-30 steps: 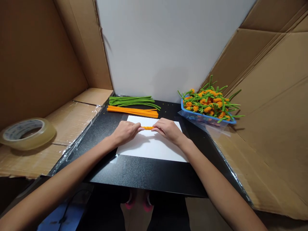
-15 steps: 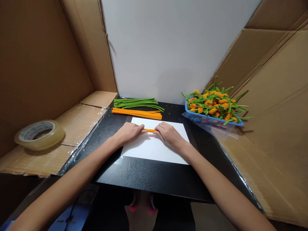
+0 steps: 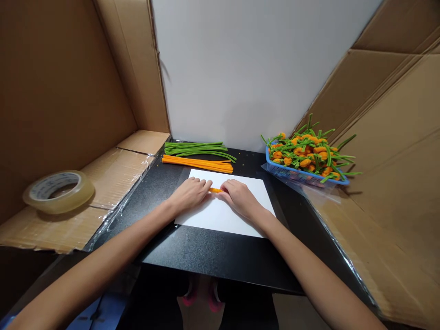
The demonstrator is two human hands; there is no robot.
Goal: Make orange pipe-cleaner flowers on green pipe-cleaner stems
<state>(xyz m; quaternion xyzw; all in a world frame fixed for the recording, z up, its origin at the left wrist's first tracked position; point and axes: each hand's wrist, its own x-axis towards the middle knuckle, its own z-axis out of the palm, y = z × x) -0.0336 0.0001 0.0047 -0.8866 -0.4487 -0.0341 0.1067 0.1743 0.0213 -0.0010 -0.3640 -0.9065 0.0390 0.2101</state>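
Observation:
Between my two hands, low over a white sheet of paper (image 3: 220, 217), runs a short piece of orange pipe cleaner (image 3: 216, 190) that looks coiled or twisted. Its left end is pinched in my left hand (image 3: 192, 193), fingers curled. My right hand (image 3: 239, 198) grips the other end between thumb and fingers. The ends are hidden inside the fingers. Just beyond the paper lies a bundle of straight orange pipe cleaners (image 3: 197, 163), and behind it a bundle of green pipe cleaners (image 3: 197, 148).
At the back right a blue basket (image 3: 285, 170) is heaped with orange and green pipe-cleaner pieces, standing on clear plastic. A roll of clear tape (image 3: 80, 197) rests on the cardboard at left. Cardboard walls flank the black table (image 3: 213, 254); a white panel (image 3: 254, 64) closes the back.
My left fingers have shifted and curled over the orange piece, and less of it shows between the hands. The whole view has moved slightly.

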